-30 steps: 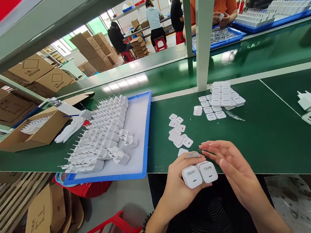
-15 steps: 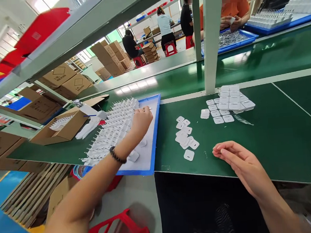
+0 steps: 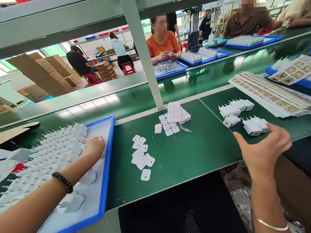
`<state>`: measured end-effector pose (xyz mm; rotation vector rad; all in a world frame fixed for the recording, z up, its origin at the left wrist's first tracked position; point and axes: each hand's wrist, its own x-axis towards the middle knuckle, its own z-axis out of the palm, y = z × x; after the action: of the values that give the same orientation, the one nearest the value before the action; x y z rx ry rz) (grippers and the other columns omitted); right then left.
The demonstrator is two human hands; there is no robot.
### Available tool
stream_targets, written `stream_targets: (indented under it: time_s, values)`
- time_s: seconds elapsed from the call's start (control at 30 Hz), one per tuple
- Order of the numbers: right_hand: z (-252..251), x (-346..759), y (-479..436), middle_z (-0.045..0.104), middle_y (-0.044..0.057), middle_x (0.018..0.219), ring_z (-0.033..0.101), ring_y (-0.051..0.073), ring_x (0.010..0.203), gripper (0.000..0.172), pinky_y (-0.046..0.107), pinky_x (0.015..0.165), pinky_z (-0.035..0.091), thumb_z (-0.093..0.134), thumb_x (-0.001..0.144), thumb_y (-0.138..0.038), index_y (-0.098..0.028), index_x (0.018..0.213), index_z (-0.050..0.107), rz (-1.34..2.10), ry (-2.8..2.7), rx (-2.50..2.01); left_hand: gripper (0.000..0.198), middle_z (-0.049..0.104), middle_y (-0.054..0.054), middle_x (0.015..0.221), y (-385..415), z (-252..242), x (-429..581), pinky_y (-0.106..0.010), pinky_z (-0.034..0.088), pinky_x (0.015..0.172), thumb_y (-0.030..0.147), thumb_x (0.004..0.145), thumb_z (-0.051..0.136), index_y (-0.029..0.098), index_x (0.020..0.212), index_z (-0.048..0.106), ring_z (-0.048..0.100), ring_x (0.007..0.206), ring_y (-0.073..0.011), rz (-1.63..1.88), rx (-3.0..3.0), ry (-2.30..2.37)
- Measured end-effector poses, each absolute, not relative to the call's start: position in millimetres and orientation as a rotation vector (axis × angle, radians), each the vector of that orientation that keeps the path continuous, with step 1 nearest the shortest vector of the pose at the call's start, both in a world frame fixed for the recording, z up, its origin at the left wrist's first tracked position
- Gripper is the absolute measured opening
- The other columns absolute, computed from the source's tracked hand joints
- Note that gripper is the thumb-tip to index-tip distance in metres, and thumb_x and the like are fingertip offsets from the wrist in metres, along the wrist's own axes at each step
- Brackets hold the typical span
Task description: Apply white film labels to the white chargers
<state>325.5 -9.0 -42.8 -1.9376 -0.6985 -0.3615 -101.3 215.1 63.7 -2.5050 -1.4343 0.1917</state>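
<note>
My left hand (image 3: 93,147) reaches into a blue-rimmed tray (image 3: 107,191) and lies on the rows of white plug chargers (image 3: 53,148). Its fingers curl down among them, and I cannot see what they grip. A dark bead bracelet is on that wrist. My right hand (image 3: 264,151) hovers open and empty, fingers spread, over the front edge of the green belt (image 3: 200,149). It is just short of a small group of loose white chargers (image 3: 252,125). Between the hands lie small white square stickers (image 3: 142,156).
A neat block of white square pads (image 3: 172,113) sits by the grey post (image 3: 143,60). Stacked label sheets (image 3: 271,94) lie at the right. Across the belt, a person in orange (image 3: 163,45) and others work at blue trays. Cardboard boxes stand at the back left.
A second ago my left hand held two chargers near my right hand. It then carried them to the tray and stays there. My right hand has swung right toward the loose chargers. My view turned right.
</note>
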Motion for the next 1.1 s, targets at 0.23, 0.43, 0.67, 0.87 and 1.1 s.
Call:
stream_targets:
  time_s: [0.23, 0.43, 0.67, 0.87, 1.1]
  values:
    - [-43, 391, -4, 0.066, 0.033, 0.120, 0.057, 0.050, 0.117, 0.066, 0.057, 0.090, 0.041, 0.076, 0.075, -0.045, -0.007, 0.127, 0.062, -0.162, -0.629, -2.350, 0.030, 0.070, -0.017, 0.107, 198, 81, -75, -0.056, 0.041, 0.107, -0.009, 0.085, 0.042, 0.002, 0.095, 0.067, 0.065, 0.110, -0.0326, 0.271, -2.314, -1.345]
    - [-30, 323, -18, 0.061, 0.031, 0.127, 0.056, 0.048, 0.120, 0.074, 0.054, 0.094, 0.045, 0.080, 0.070, -0.039, -0.008, 0.133, 0.057, -0.228, -0.655, -2.199, 0.026, 0.064, -0.015, 0.134, 76, 56, -28, -0.049, 0.041, 0.113, 0.018, 0.093, 0.053, 0.010, 0.114, 0.066, 0.057, 0.129, -0.0315, -0.395, -2.556, -0.800]
    - [0, 175, -15, 0.063, 0.009, 0.113, 0.063, 0.026, 0.103, 0.045, 0.041, 0.092, 0.051, 0.067, 0.073, -0.018, -0.021, 0.117, 0.056, 0.837, -1.499, -1.460, 0.024, 0.065, -0.018, 0.134, 22, 7, 9, -0.049, 0.045, 0.113, 0.009, 0.093, 0.047, 0.005, 0.105, 0.067, 0.054, 0.134, -0.0327, -0.661, -2.648, -0.598]
    - [14, 152, -19, 0.065, 0.003, 0.113, 0.063, 0.024, 0.104, 0.044, 0.039, 0.091, 0.052, 0.072, 0.074, -0.019, -0.025, 0.115, 0.058, 1.294, -1.444, -1.414, 0.033, 0.068, -0.023, 0.121, 33, -6, -16, -0.034, 0.063, 0.083, 0.013, 0.095, 0.041, 0.005, 0.123, 0.056, 0.070, 0.109, -0.0262, -0.853, -2.856, -0.660]
    - [10, 156, -16, 0.062, 0.008, 0.124, 0.059, 0.028, 0.114, 0.050, 0.042, 0.091, 0.053, 0.065, 0.090, -0.042, -0.028, 0.136, 0.051, 1.122, -1.420, -1.469, 0.037, 0.067, -0.019, 0.122, 30, -15, -29, -0.032, 0.063, 0.080, 0.010, 0.092, 0.048, 0.013, 0.129, 0.051, 0.070, 0.106, -0.0231, -0.984, -3.013, -0.801]
